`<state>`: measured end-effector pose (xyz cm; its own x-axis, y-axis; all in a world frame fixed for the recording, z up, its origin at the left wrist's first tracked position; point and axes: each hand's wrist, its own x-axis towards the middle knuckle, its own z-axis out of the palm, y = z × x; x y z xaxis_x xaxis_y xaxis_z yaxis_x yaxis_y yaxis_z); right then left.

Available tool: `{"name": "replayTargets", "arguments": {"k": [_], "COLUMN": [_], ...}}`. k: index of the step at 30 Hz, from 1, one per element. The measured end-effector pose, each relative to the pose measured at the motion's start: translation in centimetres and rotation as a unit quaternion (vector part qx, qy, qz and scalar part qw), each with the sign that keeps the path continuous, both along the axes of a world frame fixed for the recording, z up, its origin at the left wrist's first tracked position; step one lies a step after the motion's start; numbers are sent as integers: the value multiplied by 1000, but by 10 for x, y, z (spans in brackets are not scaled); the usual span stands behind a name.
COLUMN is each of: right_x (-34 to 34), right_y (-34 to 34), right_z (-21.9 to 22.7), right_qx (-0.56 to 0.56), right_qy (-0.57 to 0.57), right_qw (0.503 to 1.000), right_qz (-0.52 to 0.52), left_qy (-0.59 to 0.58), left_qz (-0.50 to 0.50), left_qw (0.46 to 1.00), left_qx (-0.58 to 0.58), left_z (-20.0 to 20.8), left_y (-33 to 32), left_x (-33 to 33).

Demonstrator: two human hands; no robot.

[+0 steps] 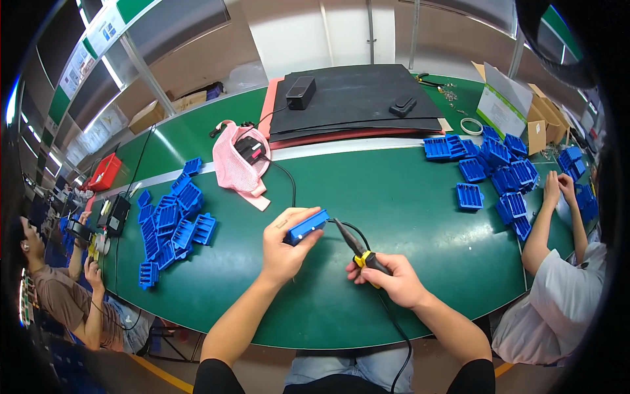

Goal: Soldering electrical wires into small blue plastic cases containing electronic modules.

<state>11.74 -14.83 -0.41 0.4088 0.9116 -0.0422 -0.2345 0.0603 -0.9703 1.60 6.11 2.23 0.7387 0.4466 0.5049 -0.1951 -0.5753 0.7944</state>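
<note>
My left hand (287,246) grips a small blue plastic case (307,227) by its sides, tilted and raised above the green table. A few pale dots show on the case's near side. My right hand (391,278) is closed round long-nose pliers (360,253) with yellow and black handles. The dark jaws point up and left, and their tip is close beside the right end of the case. Whether the tip touches the case, I cannot tell. A black cable (401,329) loops behind the pliers and runs down past my right forearm.
Blue slotted cases are heaped at left (168,222) and right (499,161). Black sheets (357,98) lie at the back, bearing a black box (301,92). A pink mesh bag (237,161) and a tape roll (471,126) are on the green table (367,184). People sit on both sides.
</note>
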Motion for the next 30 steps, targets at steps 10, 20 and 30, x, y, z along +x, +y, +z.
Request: {"name": "replayTargets", "arguments": {"k": [10,20,30], "right_x": [-5,-9,-10], "right_y": [2,4,5], "right_z": [-5,-5,-7], "right_qx": [-34,-3,-10], "right_qy": [-20,-32,-43], "right_qw": [998,998,998], "right_qz": [49,54,51], "left_qy": [-61,-65,-83], "left_qz": [13,-5,23], "left_qw": [997,997,994], "left_qx": [35,28,62], "left_z": [-5,-16,-17], "left_y": [-2,-4,-7], "left_x": [-2,-2,1]}}
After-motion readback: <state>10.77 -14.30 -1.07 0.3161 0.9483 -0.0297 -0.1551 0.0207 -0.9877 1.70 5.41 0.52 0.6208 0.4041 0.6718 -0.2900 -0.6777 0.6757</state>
